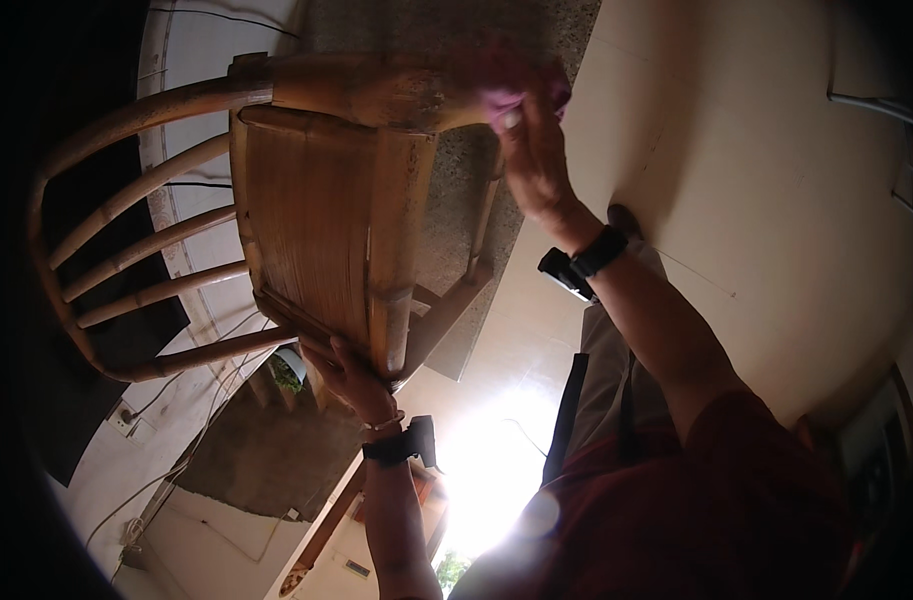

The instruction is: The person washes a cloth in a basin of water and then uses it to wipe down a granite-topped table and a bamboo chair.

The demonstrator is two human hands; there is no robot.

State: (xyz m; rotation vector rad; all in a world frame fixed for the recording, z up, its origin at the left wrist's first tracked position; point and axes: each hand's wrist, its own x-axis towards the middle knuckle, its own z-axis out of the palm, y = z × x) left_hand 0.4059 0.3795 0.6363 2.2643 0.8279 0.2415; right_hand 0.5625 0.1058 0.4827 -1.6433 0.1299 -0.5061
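A bamboo chair with a slatted seat and a curved, spindled back fills the left and middle of the view. My left hand grips the near edge of its seat, fingers lying over the side rail. In my right hand is a bunched pink-purple cloth, pressed against the end of a thick bamboo pole on the chair's far side. The cloth looks blurred, and my right fingers partly cover it. Both wrists wear black bands with small devices.
Beneath the chair lies a dark speckled floor strip, bordered by pale floor. A bowl of greens sits beyond my left hand. Loose cables run along the wall near a socket. Strong light glares at the bottom middle.
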